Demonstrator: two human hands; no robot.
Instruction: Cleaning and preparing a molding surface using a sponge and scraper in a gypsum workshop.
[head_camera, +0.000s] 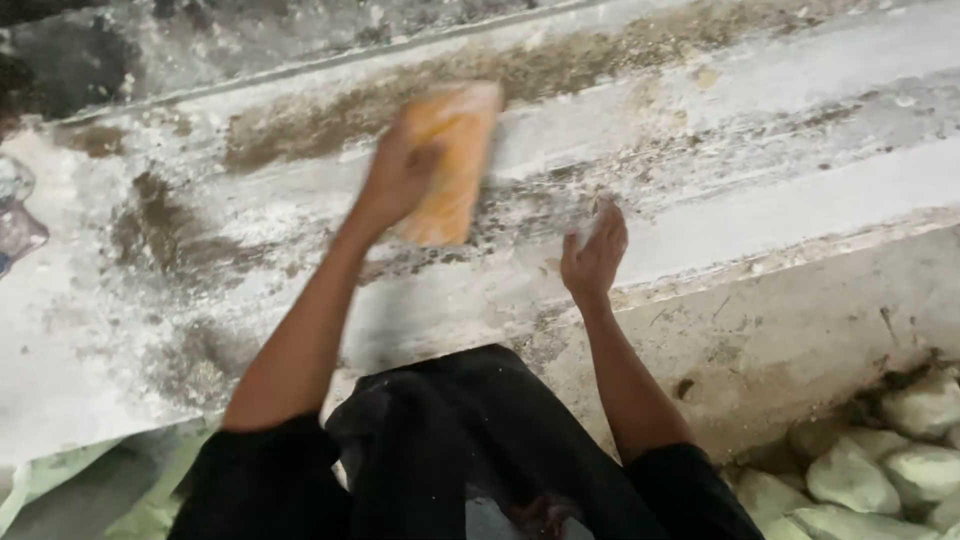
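Left hand (400, 170) grips blurred orange sponge block (450, 165), pressed on the dusty grey concrete slab (750, 210) near its far edge. Right hand (595, 255) open, fingers spread, holding nothing, beside it. Pale stones (870, 470) below slab's near right edge.

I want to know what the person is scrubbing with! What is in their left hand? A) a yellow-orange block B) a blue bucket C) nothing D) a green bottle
A: the left hand grips a blurred yellow-orange block against the dusty white surface, while the right hand is open and holds nothing.
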